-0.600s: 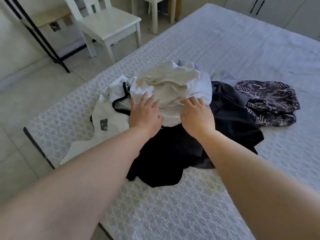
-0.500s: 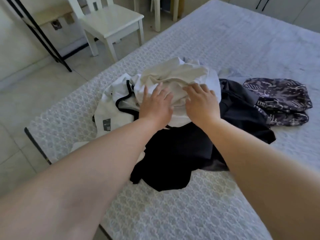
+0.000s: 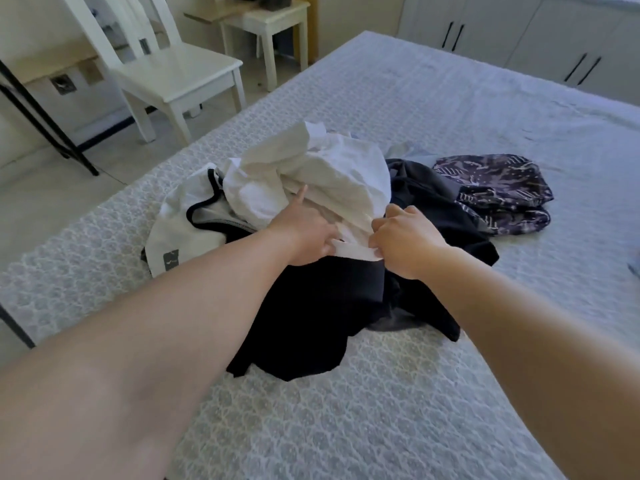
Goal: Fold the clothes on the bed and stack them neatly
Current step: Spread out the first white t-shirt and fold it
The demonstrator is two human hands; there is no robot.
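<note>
Two bare hands work at a crumpled white cotton garment [image 3: 332,174] atop a clothes heap mid-bed. The right hand [image 3: 405,240] pinches its near hem; the left hand [image 3: 304,233] grips the same hem, forefinger extended. It looks light and limp; best held by that edge. Beneath lies black fabric [image 3: 311,306]. A quilted grey bedspread [image 3: 346,410] lies underneath, a white wooden chair [image 3: 173,74] beyond the heap.

The clothes pile [image 3: 311,216] sits in the middle of the bed [image 3: 433,109]. Both arms reach over the near side. The bed is bare behind the pile and far right. A chair [image 3: 173,74] stands close on the left.
</note>
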